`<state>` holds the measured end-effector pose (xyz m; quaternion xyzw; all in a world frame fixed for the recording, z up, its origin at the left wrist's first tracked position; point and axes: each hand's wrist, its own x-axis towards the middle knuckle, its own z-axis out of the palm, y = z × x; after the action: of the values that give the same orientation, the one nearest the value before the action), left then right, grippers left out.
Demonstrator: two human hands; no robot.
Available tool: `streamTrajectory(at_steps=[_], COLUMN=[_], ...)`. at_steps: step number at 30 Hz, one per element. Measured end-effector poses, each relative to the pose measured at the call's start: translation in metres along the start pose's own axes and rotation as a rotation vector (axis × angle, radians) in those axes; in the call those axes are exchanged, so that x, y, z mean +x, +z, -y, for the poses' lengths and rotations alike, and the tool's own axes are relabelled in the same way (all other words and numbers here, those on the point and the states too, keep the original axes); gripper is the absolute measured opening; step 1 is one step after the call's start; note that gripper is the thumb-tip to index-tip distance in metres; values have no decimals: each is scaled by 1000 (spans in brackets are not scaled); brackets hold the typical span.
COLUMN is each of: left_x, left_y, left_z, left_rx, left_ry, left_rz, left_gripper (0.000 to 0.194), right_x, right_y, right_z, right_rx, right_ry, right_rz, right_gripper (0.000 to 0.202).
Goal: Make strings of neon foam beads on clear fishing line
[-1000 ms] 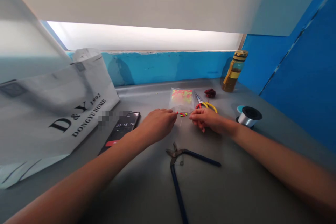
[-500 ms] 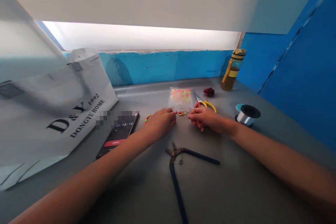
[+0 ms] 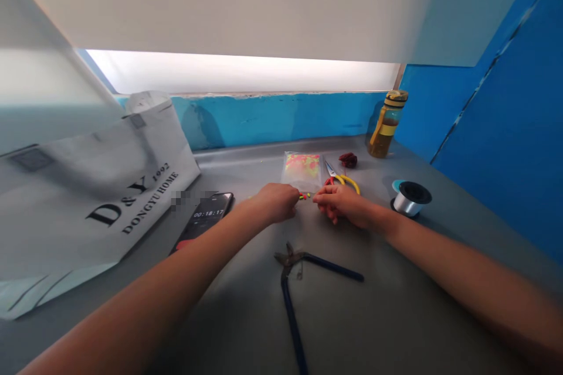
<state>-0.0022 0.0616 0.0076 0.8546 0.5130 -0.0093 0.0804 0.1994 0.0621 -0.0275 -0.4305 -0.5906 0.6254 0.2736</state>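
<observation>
Small red and yellow-green beads point(image 3: 304, 196) lie on the grey table between my hands. My left hand point(image 3: 281, 202) is closed, knuckles up, its fingertips beside the beads and mostly hidden from view. To the right of the beads, my right hand point(image 3: 338, 202) pinches thumb and forefinger together; whatever is between them is too small to make out. Behind the beads lies a clear plastic bag point(image 3: 302, 169) full of similar red and yellow beads. Scissors point(image 3: 342, 179) with red and yellow handles rest just beyond my right hand.
Blue-handled pliers point(image 3: 290, 261) lie spread open in front. A phone point(image 3: 206, 214) showing a timer and a white bag point(image 3: 132, 205) are at left. At right stand a spool of clear line point(image 3: 411, 199) and a bottle point(image 3: 387, 126). A dark red bundle point(image 3: 348, 160) sits behind.
My left hand has moved right, closer to the loose beads, with its fingers more curled. A row of beads seen left of it is now out of sight. My right hand keeps its pinch.
</observation>
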Motion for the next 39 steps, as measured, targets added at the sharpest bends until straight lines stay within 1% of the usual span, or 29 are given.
streamTrajectory(at_steps=[2, 5, 8, 11, 12, 14, 16, 18, 21, 25, 27, 30, 34, 39], left_x=[-1, -8, -13, -17, -18, -20, -22, -24, -26, -30, -32, -35, -37, -39], left_y=[0, 0, 3, 15, 20, 31, 39, 44, 47, 48, 49, 51, 52, 49], left_z=[-3, -6, -7, -6, -7, -8, -10, -12, -14, -16, -18, -20, -20, -19], left_rx=[43, 81, -22, -331, -455, -731, -992, -1132, -1251, -1357, -1375, -1364, -1354, -1333], left_ry=[0, -13, -47, -129, -130, -91, -105, -137, -166, -186, -159, -123, -139, -170], left_rz=[-1, -26, -95, -163, -173, -171, -176, -210, -249, -253, -252, -288, -322, -308], left_gripper=[10, 14, 17, 15, 13, 13, 13, 12, 14, 30, 28, 22, 21, 19], right_x=[-2, -4, -7, -10, -11, -12, -13, -14, -16, -20, -21, -22, -24, -24], right_y=[2, 8, 15, 22, 23, 26, 29, 31, 35, 40, 42, 46, 50, 52], right_z=[0, 1, 2, 0, -1, -5, -9, -11, -11, -10, -10, -10, -8, -7], right_rx=[29, -2, -75, -145, -173, -231, -293, -352, -413, -439, -444, -435, -438, -429], right_ry=[-19, -124, -255, -340, -363, -406, -455, -497, -528, -538, -544, -561, -603, -635], right_rz=[-58, -245, -410, -500, -521, -553, -581, -601, -595, -574, -569, -541, -513, -524], right_gripper=[17, 20, 19, 18, 17, 15, 12, 10, 9, 6, 4, 4, 6, 10])
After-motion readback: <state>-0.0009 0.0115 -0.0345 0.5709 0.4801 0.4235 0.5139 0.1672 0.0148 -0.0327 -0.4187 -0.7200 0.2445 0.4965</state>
